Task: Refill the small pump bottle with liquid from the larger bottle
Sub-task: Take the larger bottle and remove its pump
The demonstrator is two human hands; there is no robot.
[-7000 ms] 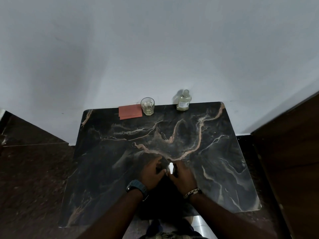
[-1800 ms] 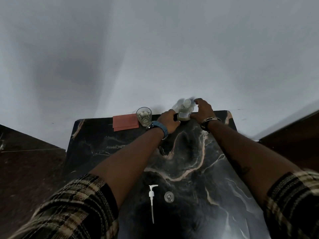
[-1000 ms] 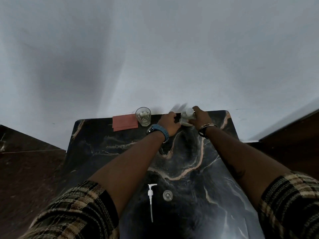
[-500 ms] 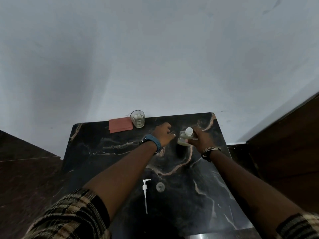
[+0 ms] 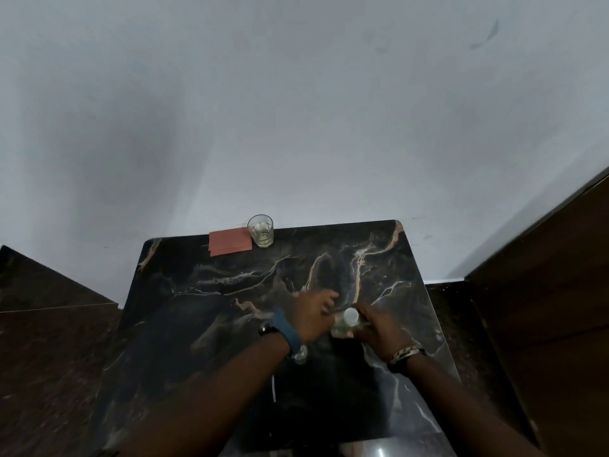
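The larger clear bottle (image 5: 342,329) with a white cap and pale liquid stands at the middle of the dark marble table (image 5: 214,291). My right hand (image 5: 379,329) grips it from the right. My left hand (image 5: 311,318) is blurred, just left of the bottle, with its fingers loosely spread towards it. The small pump bottle (image 5: 300,356), its round mouth uncovered, stands half hidden under my left wrist. Only the thin white tube of the pump head (image 5: 273,389) shows beside my left forearm.
A drinking glass (image 5: 261,230) with a little pale liquid and a red paper (image 5: 229,241) sit at the table's far edge by the white wall. A dark wooden panel (image 5: 543,308) stands to the right. Dark floor lies on the left.
My right hand has carried the larger bottle from the far edge to the middle of the table, near the small bottle. My left hand came back with it and stays beside it.
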